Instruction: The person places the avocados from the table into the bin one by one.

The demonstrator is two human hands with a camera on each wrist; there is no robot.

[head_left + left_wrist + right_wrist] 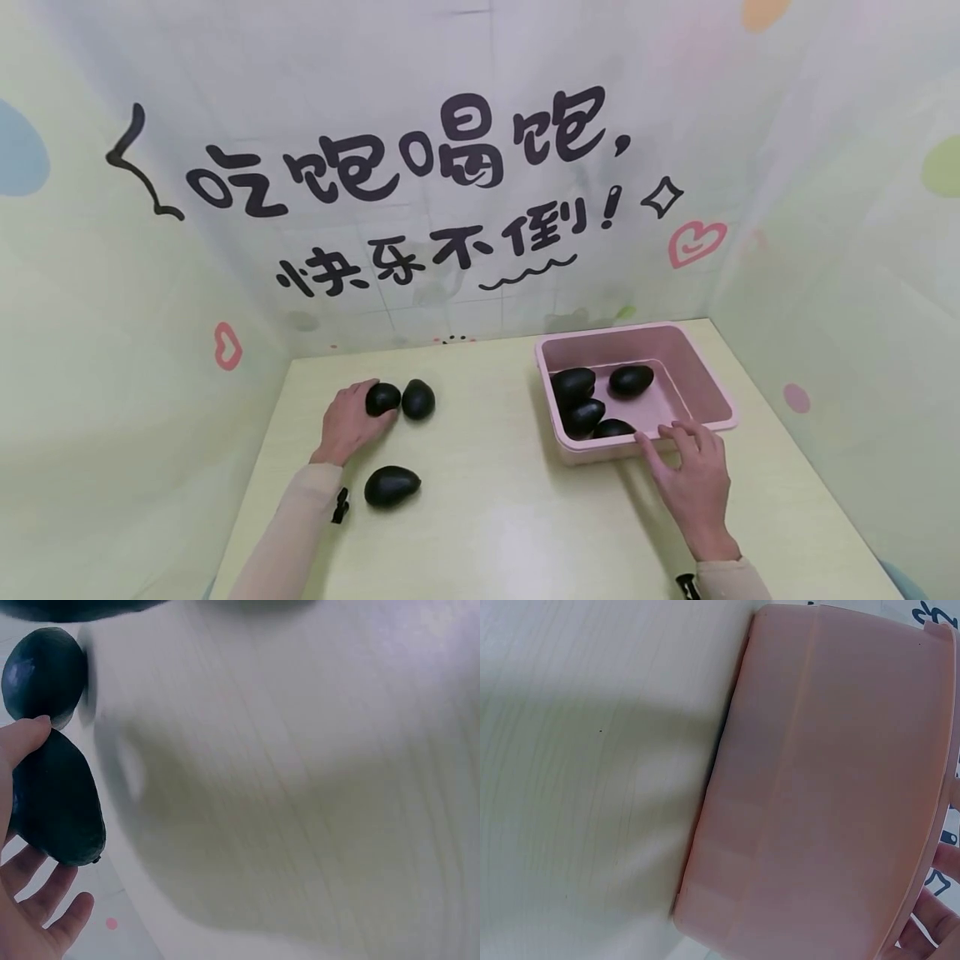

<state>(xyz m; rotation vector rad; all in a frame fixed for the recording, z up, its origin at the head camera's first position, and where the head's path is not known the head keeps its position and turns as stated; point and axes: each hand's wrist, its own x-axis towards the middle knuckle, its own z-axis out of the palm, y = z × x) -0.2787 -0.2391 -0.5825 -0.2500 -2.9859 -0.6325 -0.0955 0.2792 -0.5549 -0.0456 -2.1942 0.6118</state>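
Observation:
My left hand (352,423) grips a dark avocado (60,799) at the left of the table, thumb on one side and fingers on the other. Right beside it sits a second avocado (418,400), close to my thumb tip in the left wrist view. A third avocado (392,487) lies nearer to me, on its side. My right hand (693,479) holds the near rim of a pink plastic bin (701,379), its fingertips over the edge. Inside the bin lie several avocados (632,381), mostly toward its left side; the front one is partly hidden by the rim.
The pale wooden table (495,500) is enclosed by printed curtains on the back and both sides. Close to the back curtain (450,275), the bin stands at the table's far right. Dark straps show at both wrists.

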